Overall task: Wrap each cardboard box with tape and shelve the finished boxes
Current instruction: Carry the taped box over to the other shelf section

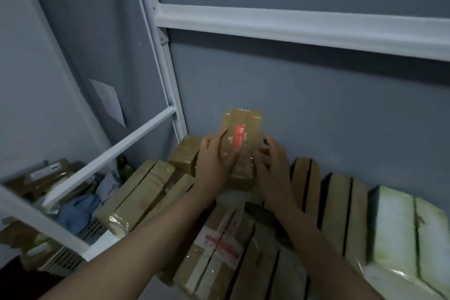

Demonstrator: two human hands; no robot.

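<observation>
The left hand [215,162] lies spread flat against the tape-wrapped brown cardboard box [242,126], which stands upright atop stacked taped parcels [143,192]. The right hand [271,163] curls round its right edge. It is probably light, stiff and slick, so clamp opposite sides.

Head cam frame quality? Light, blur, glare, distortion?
Head view: dim, bluish light throughout. Motion blur smears the left hand, the right hand and the taped box between them, and its red label is unreadable. Glare patches sit on the tape of the stacked boxes. Wide-angle distortion bends the white shelf rail.
</observation>
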